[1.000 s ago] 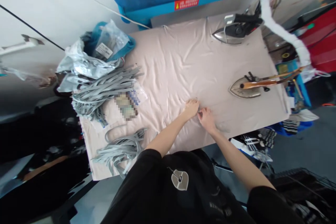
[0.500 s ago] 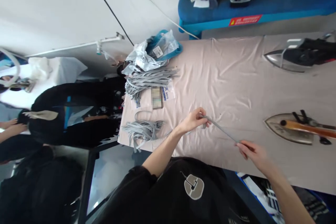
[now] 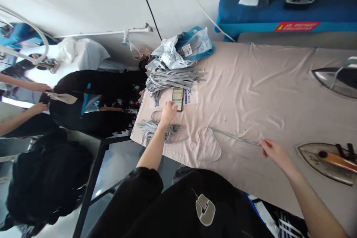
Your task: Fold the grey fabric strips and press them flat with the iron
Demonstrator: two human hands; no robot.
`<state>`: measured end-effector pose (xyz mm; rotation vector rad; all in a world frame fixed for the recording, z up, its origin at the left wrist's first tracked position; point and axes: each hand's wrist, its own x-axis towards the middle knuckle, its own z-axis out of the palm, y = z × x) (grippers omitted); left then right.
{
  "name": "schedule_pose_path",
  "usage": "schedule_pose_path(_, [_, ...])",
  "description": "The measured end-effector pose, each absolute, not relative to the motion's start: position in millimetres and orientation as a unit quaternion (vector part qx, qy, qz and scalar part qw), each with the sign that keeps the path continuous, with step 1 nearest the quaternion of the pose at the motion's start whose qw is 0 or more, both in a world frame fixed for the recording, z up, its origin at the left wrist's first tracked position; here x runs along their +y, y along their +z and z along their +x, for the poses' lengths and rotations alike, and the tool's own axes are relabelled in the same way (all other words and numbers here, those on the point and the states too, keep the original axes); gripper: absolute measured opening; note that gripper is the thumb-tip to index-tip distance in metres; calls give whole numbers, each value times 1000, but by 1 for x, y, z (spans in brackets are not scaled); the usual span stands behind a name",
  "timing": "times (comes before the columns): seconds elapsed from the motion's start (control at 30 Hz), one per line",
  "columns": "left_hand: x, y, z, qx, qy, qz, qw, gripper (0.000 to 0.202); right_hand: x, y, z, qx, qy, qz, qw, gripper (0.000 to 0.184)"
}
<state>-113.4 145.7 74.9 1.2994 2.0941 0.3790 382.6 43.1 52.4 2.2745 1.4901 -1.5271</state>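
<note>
My left hand [image 3: 168, 113] reaches to the left end of the pink ironing table [image 3: 251, 81], beside a phone [image 3: 177, 98] and over a small pile of grey straps [image 3: 152, 131]; its fingers look curled, and I cannot make out anything in them. My right hand [image 3: 275, 151] pinches the right end of one grey strap [image 3: 231, 137] that lies stretched across the cloth, its left end curling toward the table's front edge. A larger heap of grey straps [image 3: 173, 79] lies farther back on the left.
A wooden-handled iron [image 3: 326, 158] rests right of my right hand; a second iron [image 3: 336, 80] sits at the far right. Plastic bags [image 3: 181, 50] lie at the table's back left corner. Other people's arms [image 3: 22, 100] work at the left. A blue table [image 3: 279, 11] stands behind.
My left hand let go of the strap's left end and moved left to the small pile by the phone. The strap now lies on the cloth, held only by my right hand.
</note>
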Motion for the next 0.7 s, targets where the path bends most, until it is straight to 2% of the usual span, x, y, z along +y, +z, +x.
schedule_pose_path(0.13, [174,48,-166,811,78,500,294,21,6,30,352,411,-589,679,149,56])
schedule_pose_path(0.23, [178,30,-172,803,50,520,288,32,-29,20,337,374,-620,660,200,63])
schedule_pose_path(0.5, [184,19,-173,793,11,541,280,58,-56,6,334,324,-617,692,187,74])
schedule_pose_path(0.7, [187,22,-178,783,5,541,306,54,-53,7,331,303,-593,721,192,74])
